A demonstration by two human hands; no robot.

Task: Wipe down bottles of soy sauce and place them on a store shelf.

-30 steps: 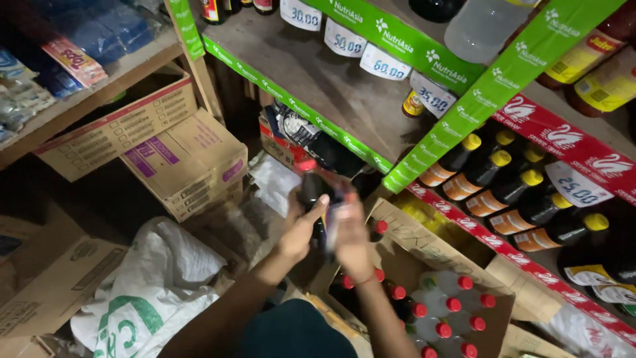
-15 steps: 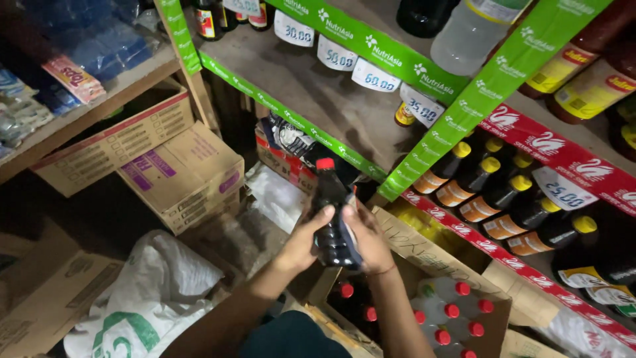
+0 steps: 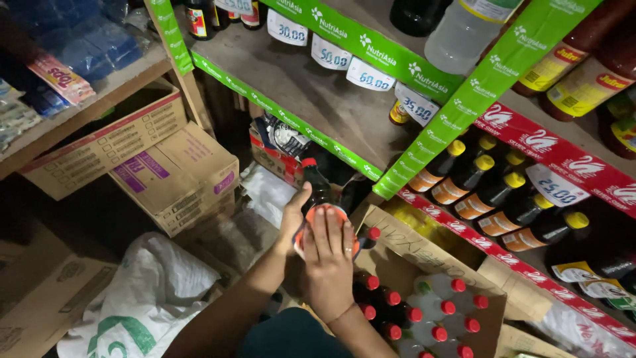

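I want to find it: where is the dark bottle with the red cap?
In the head view, the dark bottle sits mid-frame, gripped between the left hand and right hand, above the open box of red-capped bottles.

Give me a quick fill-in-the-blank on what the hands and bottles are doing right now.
1. Both hands hold one dark glass bottle with a ____ cap.
2. The right hand lies across the bottle's ____ label.
3. The open cardboard box below holds bottles with ____ caps.
4. The shelved dark bottles at right have ____ caps.

Missing: red; orange; red; yellow

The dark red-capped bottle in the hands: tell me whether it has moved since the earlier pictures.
Yes. The bottle has gone up out of the open carton, toward the green-edged shelf.
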